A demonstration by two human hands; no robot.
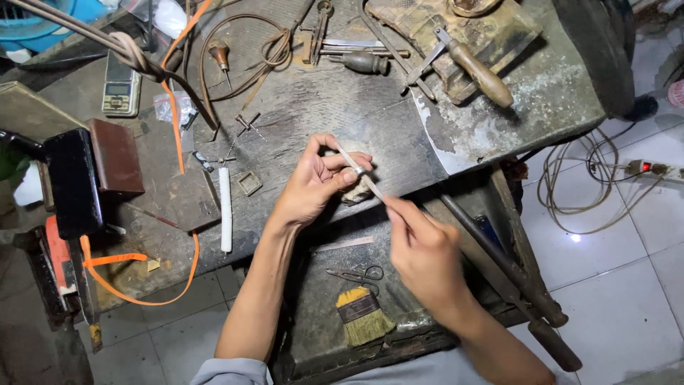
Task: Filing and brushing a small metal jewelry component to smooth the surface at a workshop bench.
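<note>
Right hand (426, 255): file (361, 173) angled up-left.

Left hand (313, 182) curled, fingertips pinched toward three o'clock; right hand (424, 253) fisted, forefinger and thumb pinched toward eleven o'clock.

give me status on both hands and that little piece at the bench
Left hand pinches small ring-like piece over the bench peg. Right hand holds thin file across it. Nothing between them.
</note>
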